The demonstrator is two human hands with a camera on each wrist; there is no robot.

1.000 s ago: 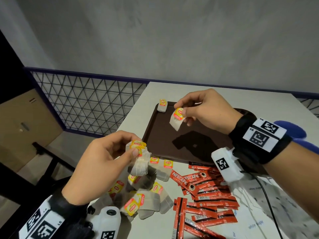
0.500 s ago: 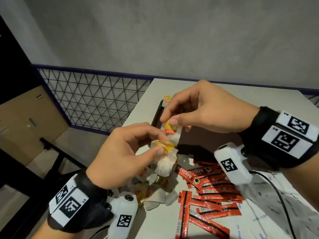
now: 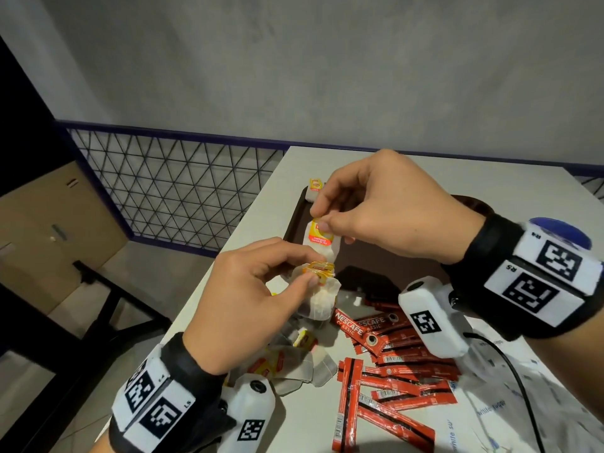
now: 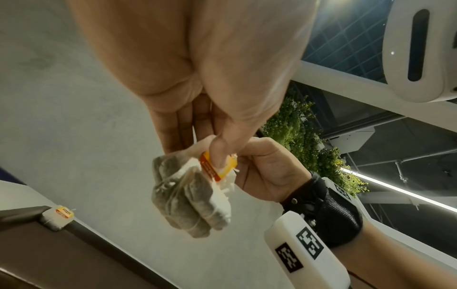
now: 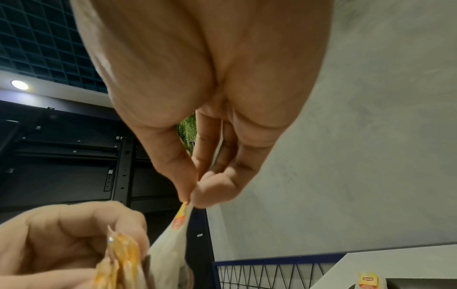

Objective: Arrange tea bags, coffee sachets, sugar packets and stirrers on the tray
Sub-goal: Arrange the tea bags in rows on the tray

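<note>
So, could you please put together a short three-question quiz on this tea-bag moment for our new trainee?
1. True or false: the right hand pinches a single tea bag by its top edge.
2. What does the left hand hold? A) one coffee sachet B) a bunch of tea bags C) nothing
3. Fill in: one tea bag already lies in the far left ____ of the brown tray.

Key
1. True.
2. B; several yellow tags are stacked under its thumb.
3. Corner; the placed tea bag sits there, while the red coffee sachets lie on the table, off the tray.
</note>
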